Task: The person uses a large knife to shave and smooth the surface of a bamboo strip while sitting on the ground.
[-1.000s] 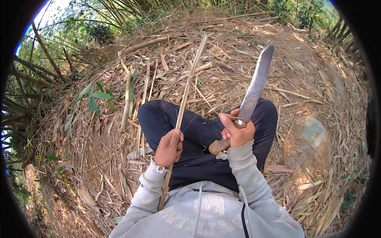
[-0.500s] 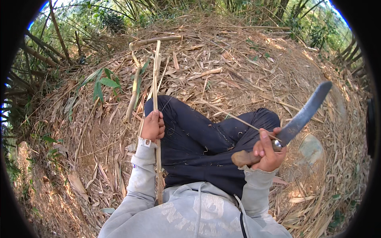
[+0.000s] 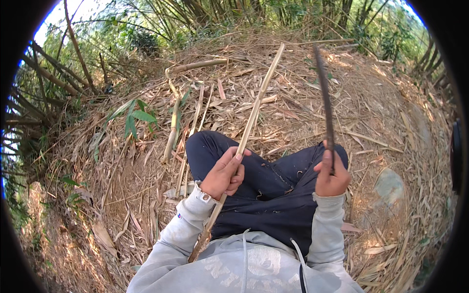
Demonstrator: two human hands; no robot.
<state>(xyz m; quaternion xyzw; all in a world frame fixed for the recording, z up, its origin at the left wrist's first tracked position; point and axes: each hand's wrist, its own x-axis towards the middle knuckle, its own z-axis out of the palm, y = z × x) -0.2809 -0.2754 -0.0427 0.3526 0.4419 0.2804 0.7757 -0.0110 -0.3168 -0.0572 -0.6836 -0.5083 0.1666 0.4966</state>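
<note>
Bamboo strip [image 3: 261,100] looks part-trimmed, lower end unfinished; left fingers [image 3: 237,179] gripping it, right fingers [image 3: 326,164] clenched around knife [image 3: 324,93].

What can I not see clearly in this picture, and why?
Head view:
Knife: handle indistinct, largely covered by the right hand.
Its blade: broad side turned nearly edge-on.
Wooden strip: gripped part covered by the left hand.
Grey sweatshirt: cut off by the lower edge.
</note>
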